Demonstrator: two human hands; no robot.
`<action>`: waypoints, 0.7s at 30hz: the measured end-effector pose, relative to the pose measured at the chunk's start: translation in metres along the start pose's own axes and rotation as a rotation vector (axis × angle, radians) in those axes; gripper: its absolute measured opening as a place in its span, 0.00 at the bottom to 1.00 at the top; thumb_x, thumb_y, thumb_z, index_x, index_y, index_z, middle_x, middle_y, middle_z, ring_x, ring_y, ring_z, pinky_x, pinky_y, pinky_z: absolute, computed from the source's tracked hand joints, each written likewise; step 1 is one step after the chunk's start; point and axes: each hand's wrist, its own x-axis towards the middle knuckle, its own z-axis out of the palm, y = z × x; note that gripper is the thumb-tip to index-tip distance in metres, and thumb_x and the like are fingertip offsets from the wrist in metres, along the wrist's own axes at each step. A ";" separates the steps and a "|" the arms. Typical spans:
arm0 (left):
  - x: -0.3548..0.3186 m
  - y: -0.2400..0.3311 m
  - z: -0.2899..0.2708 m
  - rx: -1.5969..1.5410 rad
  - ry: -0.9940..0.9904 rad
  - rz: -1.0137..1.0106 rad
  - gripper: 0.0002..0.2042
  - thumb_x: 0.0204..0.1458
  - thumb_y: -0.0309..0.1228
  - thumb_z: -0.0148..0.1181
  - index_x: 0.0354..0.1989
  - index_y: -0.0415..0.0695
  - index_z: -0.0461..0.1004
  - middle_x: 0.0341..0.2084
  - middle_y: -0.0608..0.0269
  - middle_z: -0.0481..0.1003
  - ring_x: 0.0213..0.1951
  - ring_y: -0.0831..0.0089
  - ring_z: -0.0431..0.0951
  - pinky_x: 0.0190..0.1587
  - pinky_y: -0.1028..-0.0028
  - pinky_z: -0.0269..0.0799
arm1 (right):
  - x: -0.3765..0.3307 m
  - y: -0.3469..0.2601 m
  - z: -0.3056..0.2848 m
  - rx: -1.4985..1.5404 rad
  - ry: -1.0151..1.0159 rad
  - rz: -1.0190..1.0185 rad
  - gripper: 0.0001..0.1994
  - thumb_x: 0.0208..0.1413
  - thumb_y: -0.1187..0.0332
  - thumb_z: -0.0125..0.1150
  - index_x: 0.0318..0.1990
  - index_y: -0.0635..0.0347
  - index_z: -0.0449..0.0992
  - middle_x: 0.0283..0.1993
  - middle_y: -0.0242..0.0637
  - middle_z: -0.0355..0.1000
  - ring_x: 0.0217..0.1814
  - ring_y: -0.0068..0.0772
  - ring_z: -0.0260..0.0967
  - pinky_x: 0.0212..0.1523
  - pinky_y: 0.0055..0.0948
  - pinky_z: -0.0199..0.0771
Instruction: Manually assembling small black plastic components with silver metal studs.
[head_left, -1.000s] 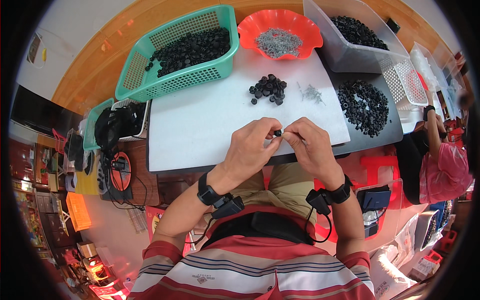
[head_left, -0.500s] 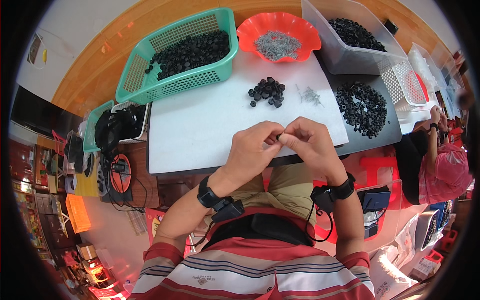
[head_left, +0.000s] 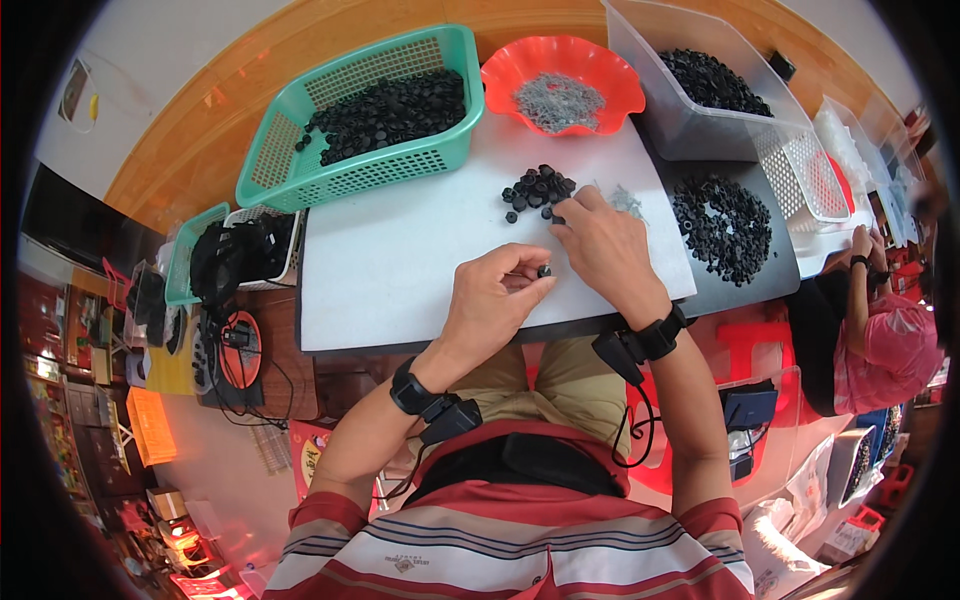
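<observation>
My left hand (head_left: pixel 495 295) pinches a small black plastic knob (head_left: pixel 543 271) between thumb and fingertips, just above the white work surface (head_left: pixel 400 260). At the near right edge of a small pile of black plastic knobs (head_left: pixel 535 188), my right hand (head_left: pixel 608 245) has its thumb and bent fingers closed about another small black knob (head_left: pixel 557 218), partly covered by the fingertips. Beside that hand lies a little heap of thin silver screws (head_left: pixel 626 200), partly hidden behind the fingers.
A green basket (head_left: pixel 360 165) of black parts and a red scalloped bowl (head_left: pixel 625 95) of silver screws stand at the back. A clear bin (head_left: pixel 700 135) holds more black parts. Small black pieces (head_left: pixel 725 225) lie on the dark mat. Another person (head_left: pixel 880 340) sits at far right.
My hands have come apart. The right one has moved forward to the knob pile; the left has stayed near the front edge, keeping a small black knob in its fingers.
</observation>
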 end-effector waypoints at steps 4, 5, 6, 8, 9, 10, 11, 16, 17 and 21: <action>0.000 -0.007 -0.005 -0.071 0.004 -0.024 0.12 0.53 0.20 0.69 0.46 0.38 0.82 0.39 0.64 0.82 0.40 0.80 0.79 0.45 0.78 0.79 | -0.006 0.001 -0.006 0.075 0.010 -0.041 0.09 0.60 0.65 0.63 0.43 0.58 0.81 0.43 0.40 0.75 0.37 0.51 0.78 0.36 0.46 0.76; 0.000 -0.008 -0.007 -0.092 0.002 -0.041 0.12 0.53 0.20 0.69 0.46 0.38 0.82 0.38 0.65 0.82 0.40 0.80 0.79 0.45 0.78 0.78 | -0.007 0.000 -0.009 0.116 -0.012 -0.052 0.09 0.59 0.65 0.63 0.42 0.59 0.81 0.43 0.40 0.76 0.37 0.51 0.78 0.37 0.46 0.76; 0.001 -0.010 -0.009 -0.093 0.003 -0.042 0.12 0.53 0.20 0.69 0.46 0.38 0.82 0.38 0.65 0.82 0.40 0.80 0.79 0.45 0.78 0.78 | -0.007 -0.001 -0.011 0.115 -0.013 -0.052 0.09 0.59 0.65 0.63 0.42 0.59 0.81 0.43 0.40 0.76 0.37 0.51 0.78 0.37 0.46 0.76; 0.002 -0.013 -0.009 -0.168 0.008 -0.060 0.10 0.54 0.20 0.69 0.45 0.38 0.82 0.38 0.65 0.82 0.39 0.81 0.79 0.44 0.79 0.77 | -0.006 -0.004 -0.013 0.050 -0.112 -0.079 0.09 0.59 0.65 0.62 0.41 0.60 0.82 0.42 0.41 0.76 0.38 0.51 0.78 0.38 0.46 0.76; 0.002 -0.012 -0.009 -0.168 0.008 -0.060 0.10 0.54 0.20 0.69 0.45 0.38 0.82 0.38 0.65 0.82 0.39 0.81 0.79 0.44 0.79 0.77 | -0.006 -0.003 -0.013 0.049 -0.112 -0.079 0.09 0.59 0.65 0.62 0.41 0.60 0.82 0.42 0.41 0.76 0.38 0.51 0.78 0.38 0.46 0.76; 0.003 -0.011 -0.010 -0.214 -0.015 -0.080 0.10 0.55 0.20 0.68 0.45 0.38 0.81 0.38 0.64 0.82 0.40 0.81 0.79 0.45 0.79 0.77 | -0.006 -0.003 -0.011 0.048 -0.105 -0.079 0.09 0.60 0.65 0.62 0.42 0.60 0.82 0.43 0.42 0.77 0.38 0.51 0.78 0.39 0.46 0.76; 0.003 -0.010 -0.010 -0.259 -0.038 -0.101 0.09 0.55 0.21 0.68 0.45 0.37 0.81 0.39 0.63 0.82 0.40 0.81 0.79 0.45 0.78 0.77 | -0.006 -0.002 -0.011 0.048 -0.097 -0.079 0.10 0.60 0.65 0.61 0.43 0.59 0.83 0.43 0.42 0.77 0.38 0.52 0.78 0.39 0.46 0.76; 0.007 -0.008 -0.012 -0.597 -0.054 -0.224 0.10 0.57 0.22 0.68 0.46 0.39 0.78 0.41 0.61 0.81 0.42 0.76 0.81 0.47 0.76 0.79 | -0.025 -0.006 -0.014 0.534 0.086 -0.038 0.10 0.57 0.73 0.65 0.46 0.59 0.83 0.43 0.39 0.77 0.33 0.38 0.76 0.34 0.34 0.76; 0.007 -0.006 -0.013 -0.713 -0.067 -0.298 0.10 0.57 0.22 0.68 0.46 0.40 0.77 0.42 0.61 0.81 0.42 0.75 0.82 0.49 0.76 0.80 | -0.030 -0.007 -0.016 0.735 0.092 -0.033 0.11 0.56 0.76 0.67 0.47 0.59 0.83 0.43 0.38 0.77 0.31 0.32 0.75 0.33 0.28 0.75; 0.007 -0.005 -0.013 -0.827 -0.098 -0.365 0.09 0.59 0.23 0.66 0.46 0.40 0.76 0.42 0.61 0.80 0.43 0.74 0.83 0.51 0.74 0.82 | -0.043 -0.018 -0.015 0.898 0.121 -0.089 0.15 0.52 0.80 0.70 0.48 0.59 0.83 0.44 0.37 0.77 0.31 0.23 0.71 0.30 0.21 0.71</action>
